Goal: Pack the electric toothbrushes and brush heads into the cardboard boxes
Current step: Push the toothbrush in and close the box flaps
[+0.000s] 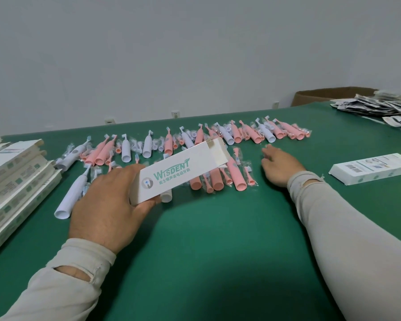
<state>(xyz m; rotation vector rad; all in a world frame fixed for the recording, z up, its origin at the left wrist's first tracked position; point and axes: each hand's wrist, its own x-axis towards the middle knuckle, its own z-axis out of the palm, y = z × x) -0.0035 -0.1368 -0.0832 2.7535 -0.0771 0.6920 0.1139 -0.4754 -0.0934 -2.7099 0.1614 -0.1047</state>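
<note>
Left hand (107, 205) gripping light, crushable open-ended cardboard box (181, 171) at frame centre, right hand (280, 166) spread, reaching over worktop (206, 251) toward pink toothbrushes (234, 174), stiff, slick, probably best grasped mid-handle.

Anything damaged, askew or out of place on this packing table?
Nothing spilled or broken. The only oddity: both pale sleeves are torn, one hole by the left wrist, another by the right wrist. The left hand holds an open Wisdent box; toothbrushes lie in loose rows.
</note>
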